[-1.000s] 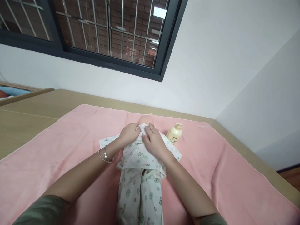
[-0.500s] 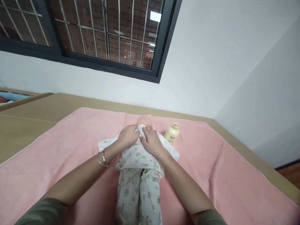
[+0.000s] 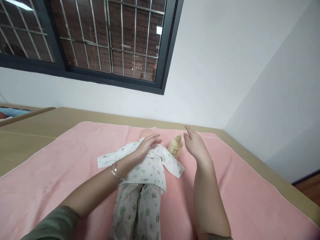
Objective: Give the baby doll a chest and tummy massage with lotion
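A baby doll (image 3: 145,133) lies on its back on a pink towel (image 3: 75,156), dressed in a white printed top (image 3: 147,166) and matching trousers (image 3: 136,213). My left hand (image 3: 148,144) hovers flat over the doll's chest near the collar, fingers stretched out, bracelets on the wrist. My right hand (image 3: 195,145) is raised to the right of the doll, fingers apart and holding nothing, just beside a cream pump bottle (image 3: 175,146) that stands next to the doll's shoulder.
The towel covers a light wooden table (image 3: 30,130) set against a white wall. A barred dark-framed window (image 3: 100,43) is above. A wooden rail (image 3: 25,111) with blue bedding shows at the far left. The table's right edge drops to the floor (image 3: 310,188).
Both hands have let go of the doll's collar. My right hand has lifted away to the right, near the bottle. My left hand has flattened over the chest. The view has shifted right.
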{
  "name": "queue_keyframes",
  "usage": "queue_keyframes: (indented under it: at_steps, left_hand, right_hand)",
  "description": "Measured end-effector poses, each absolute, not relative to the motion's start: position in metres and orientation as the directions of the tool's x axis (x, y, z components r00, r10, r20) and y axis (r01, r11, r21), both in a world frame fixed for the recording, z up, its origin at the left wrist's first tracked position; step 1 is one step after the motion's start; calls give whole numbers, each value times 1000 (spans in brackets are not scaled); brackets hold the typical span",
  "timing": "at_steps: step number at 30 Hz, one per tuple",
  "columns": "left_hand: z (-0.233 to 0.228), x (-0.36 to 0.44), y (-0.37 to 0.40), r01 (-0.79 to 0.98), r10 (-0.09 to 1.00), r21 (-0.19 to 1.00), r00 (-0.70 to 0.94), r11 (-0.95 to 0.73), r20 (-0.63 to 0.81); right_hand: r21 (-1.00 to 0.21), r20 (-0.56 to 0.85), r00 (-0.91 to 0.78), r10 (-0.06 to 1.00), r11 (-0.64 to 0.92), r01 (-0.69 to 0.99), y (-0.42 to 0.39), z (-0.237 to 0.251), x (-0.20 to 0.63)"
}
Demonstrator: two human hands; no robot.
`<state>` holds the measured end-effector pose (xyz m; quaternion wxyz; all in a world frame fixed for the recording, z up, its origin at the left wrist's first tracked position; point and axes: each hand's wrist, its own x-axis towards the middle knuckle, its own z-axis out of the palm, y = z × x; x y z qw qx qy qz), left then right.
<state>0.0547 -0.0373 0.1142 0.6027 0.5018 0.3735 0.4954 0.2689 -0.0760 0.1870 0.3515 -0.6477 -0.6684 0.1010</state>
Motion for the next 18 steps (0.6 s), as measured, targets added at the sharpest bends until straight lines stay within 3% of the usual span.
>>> queue_keyframes:
  at_steps: [3, 7, 12, 18]
  left_hand:
    - [126, 89, -16, -534, 927, 783, 347, 320, -142]
    - [137, 116, 6, -696, 909, 585, 333, 417, -251]
    - [140, 127, 7, -694, 878, 538, 363, 479, -313]
    - [135, 115, -2, -653, 842, 531, 429, 540, -328]
  right_hand:
    - [-531, 328, 78, 942, 115, 840, -62, 179, 268]
    - [-349, 247, -29, 969, 117, 930, -50, 168, 257]
    - [-69, 227, -73, 971, 91, 993, -44, 159, 245]
    - [10, 306, -26, 952, 24, 1000, -43, 153, 234]
